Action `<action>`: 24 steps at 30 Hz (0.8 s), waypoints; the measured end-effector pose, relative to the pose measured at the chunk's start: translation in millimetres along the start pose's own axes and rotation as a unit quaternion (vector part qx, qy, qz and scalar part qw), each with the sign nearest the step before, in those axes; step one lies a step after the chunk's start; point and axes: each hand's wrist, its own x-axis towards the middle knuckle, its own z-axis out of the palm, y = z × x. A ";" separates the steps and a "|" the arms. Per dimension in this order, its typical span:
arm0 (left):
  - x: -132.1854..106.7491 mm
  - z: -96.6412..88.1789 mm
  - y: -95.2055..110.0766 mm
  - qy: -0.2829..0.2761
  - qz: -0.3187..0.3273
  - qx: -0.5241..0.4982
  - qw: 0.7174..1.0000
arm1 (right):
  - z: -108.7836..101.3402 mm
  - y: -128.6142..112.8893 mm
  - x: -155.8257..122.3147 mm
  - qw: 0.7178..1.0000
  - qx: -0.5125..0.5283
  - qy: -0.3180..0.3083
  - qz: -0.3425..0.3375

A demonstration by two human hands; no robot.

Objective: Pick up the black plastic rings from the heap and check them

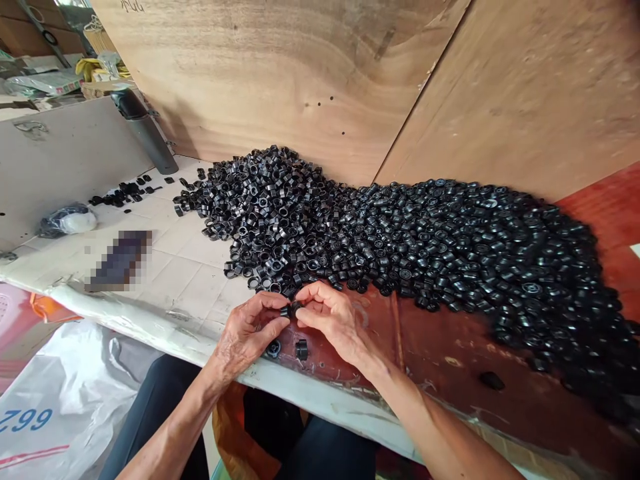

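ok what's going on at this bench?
A seated person has both hands at the board's near edge: the left hand and right hand pinch a small black plastic ring between them. Two similar pieces lie just below on the reddish board. A large heap of black plastic rings spreads out beyond the hands, against an upright plywood sheet.

Plywood sheets (260, 73) are being kept upright along the back edge of the worktop (190, 287); a tilted dark flask (145, 137) is being rested near its back left corner, a plastic bag (67, 221) near the left edge, and a white printed sack (60, 407) below the front edge.
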 end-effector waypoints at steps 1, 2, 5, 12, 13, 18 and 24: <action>0.2 0.0 0.4 0.003 -0.003 -0.008 1.000 | -0.8 -0.8 0.3 1.000 0.023 -0.001 0.018; 0.2 -0.1 0.4 0.004 -0.003 -0.008 1.000 | -1.2 -1.5 0.4 0.999 0.044 -0.003 0.030; 0.0 -1.1 -1.5 0.005 0.013 0.019 1.000 | -0.5 -2.0 0.4 0.996 0.073 -0.017 0.039; 0.2 -0.8 0.4 0.001 -0.016 -0.018 1.000 | 2.1 -1.0 0.5 0.999 -0.007 0.017 0.026; 0.4 -0.3 1.1 0.001 -0.021 -0.028 0.999 | 1.7 -0.7 0.8 1.000 -0.013 0.018 0.017; 0.7 0.5 0.2 -0.004 -0.017 -0.057 0.998 | 0.2 3.2 3.6 0.999 -0.020 0.013 -0.030; 2.3 -1.1 -2.0 -0.022 0.002 -0.047 0.999 | 1.6 1.8 4.2 0.996 -0.079 0.008 -0.045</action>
